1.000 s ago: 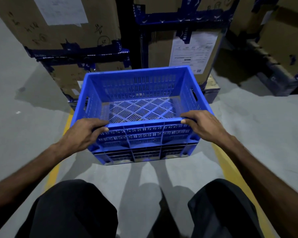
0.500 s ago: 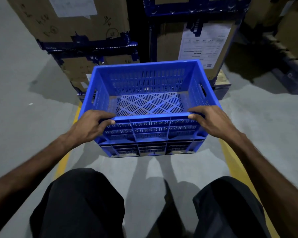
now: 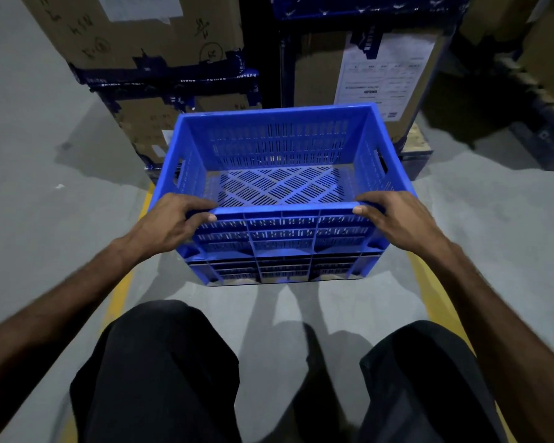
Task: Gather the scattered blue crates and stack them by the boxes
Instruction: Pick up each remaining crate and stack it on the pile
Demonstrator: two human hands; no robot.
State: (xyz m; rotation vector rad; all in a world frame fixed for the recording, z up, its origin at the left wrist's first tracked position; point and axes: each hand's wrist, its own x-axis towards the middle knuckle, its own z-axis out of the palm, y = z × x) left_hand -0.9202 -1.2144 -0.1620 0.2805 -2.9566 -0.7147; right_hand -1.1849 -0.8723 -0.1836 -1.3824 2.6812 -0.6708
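- The blue crate (image 3: 279,193) is in the middle of the view, upright and with its open top up. Nothing is inside it; the slotted bottom shows clearly.
- The left hand (image 3: 170,223) is closed on the near rim of the crate at its left corner. The fingers (image 3: 192,203) go over the rim to the inside and the thumb presses on the outer wall.
- The right hand (image 3: 394,219) holds the same near rim at the right corner in the same manner, fingers over the edge, thumb on the outside.
- If the crate stands on the floor (image 3: 45,219) or is held a little above it, I cannot tell; a dark shadow lies under its near side.
- Behind the crate, close to its far wall, are the cardboard boxes (image 3: 141,36). The left ones are stacked and wrapped with dark blue tape.
- The box on the right carries a white printed label (image 3: 384,71), and it sits on a low pallet (image 3: 416,148) whose corner shows beside the right far corner of the crate.
- Two yellow lines (image 3: 122,292) are painted on the grey floor, one at each side of the crate, running toward the boxes.
- The person's knees in black trousers (image 3: 160,372) fill the bottom of the view, with the crate just in front of them.
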